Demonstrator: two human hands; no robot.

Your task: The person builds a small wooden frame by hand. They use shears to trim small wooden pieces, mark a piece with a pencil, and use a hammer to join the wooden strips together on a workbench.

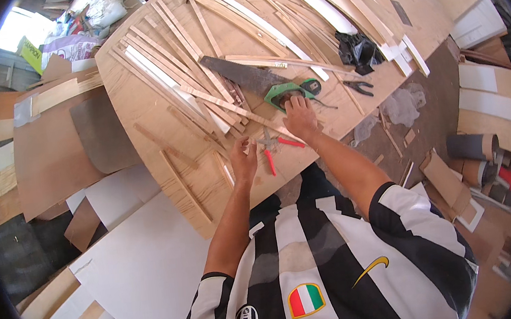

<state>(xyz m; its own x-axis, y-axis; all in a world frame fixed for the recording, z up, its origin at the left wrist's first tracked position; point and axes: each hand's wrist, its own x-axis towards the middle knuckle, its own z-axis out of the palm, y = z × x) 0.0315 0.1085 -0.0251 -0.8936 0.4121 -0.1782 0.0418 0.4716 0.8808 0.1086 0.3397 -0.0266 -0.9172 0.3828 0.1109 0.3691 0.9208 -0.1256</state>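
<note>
On the plywood table lies a handsaw (241, 76) with a dark blade and a green handle. My right hand (301, 118) grips that handle, its fingers curled through the opening. My left hand (244, 159) is just above the table's near side, loosely curled with thumb and fingers apart, and nothing shows in it. A long thin wood strip (232, 107) runs diagonally between my hands, passing below the saw. Pliers with red handles (270, 161) lie spread beside my left hand. A tape measure (310, 85) sits against the saw handle, and dark-handled pliers (359, 87) are farther right.
Many wood strips (167, 69) cover the table (143, 139). A black plastic bag (357, 51) lies at its right, near white-faced strips (320, 5). Sheets and boards (52, 154) lean at the left. Clear plastic (401, 107) and offcuts litter the floor at the right.
</note>
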